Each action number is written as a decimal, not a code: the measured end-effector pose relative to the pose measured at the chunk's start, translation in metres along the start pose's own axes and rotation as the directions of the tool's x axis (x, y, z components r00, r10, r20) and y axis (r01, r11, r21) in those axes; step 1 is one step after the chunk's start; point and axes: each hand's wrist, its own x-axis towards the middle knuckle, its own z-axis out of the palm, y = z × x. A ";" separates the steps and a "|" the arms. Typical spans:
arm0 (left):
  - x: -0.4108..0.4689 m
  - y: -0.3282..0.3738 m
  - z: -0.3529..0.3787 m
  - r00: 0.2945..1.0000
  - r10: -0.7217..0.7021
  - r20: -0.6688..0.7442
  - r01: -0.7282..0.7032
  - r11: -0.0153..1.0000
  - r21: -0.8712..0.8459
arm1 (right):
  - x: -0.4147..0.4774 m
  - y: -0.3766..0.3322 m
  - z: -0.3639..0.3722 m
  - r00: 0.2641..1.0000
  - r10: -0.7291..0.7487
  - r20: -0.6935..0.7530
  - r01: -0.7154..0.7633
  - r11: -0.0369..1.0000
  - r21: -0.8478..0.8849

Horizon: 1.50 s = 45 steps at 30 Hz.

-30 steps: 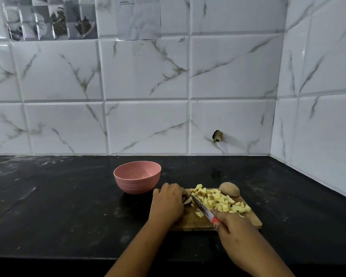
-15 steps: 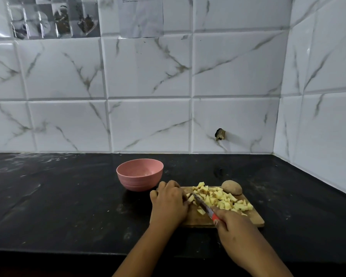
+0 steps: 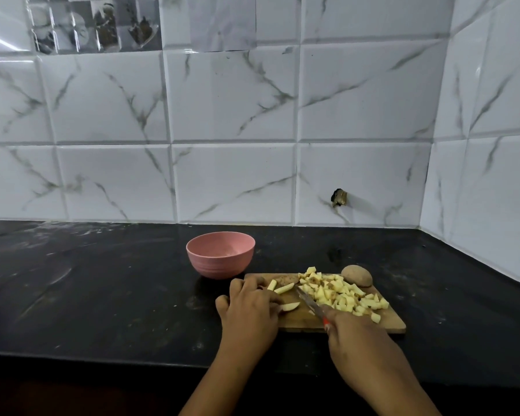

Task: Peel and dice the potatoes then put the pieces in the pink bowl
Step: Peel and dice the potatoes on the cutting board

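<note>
Wooden board [image 3: 385, 322], lower centre: dicing step. Left hand [image 3: 249, 313] curls on potato strips [image 3: 284, 288]; right hand [image 3: 360, 334] grips knife [image 3: 308, 301]. Next, likely: crosscut strips, peel whole potato [image 3: 357, 275]. Pink bowl [image 3: 219, 256] above-left, unfilled.

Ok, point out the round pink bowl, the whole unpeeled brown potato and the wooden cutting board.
round pink bowl [image 3: 219, 265], head view, outer front wall.
whole unpeeled brown potato [image 3: 357, 276], head view, middle of its skin.
wooden cutting board [image 3: 392, 322], head view, bare near right corner.
</note>
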 end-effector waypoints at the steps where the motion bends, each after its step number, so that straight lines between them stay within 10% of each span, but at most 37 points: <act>1: 0.000 0.001 0.000 1.000 0.000 0.010 0.000 1.000 -0.015 | -0.001 -0.001 -0.001 1.000 -0.015 -0.003 0.015 1.000 -0.003; 45: -0.001 0.002 0.003 0.995 -0.100 -0.032 0.096 0.990 -0.100 | -0.017 -0.034 -0.007 0.953 0.018 0.303 0.029 0.988 -0.149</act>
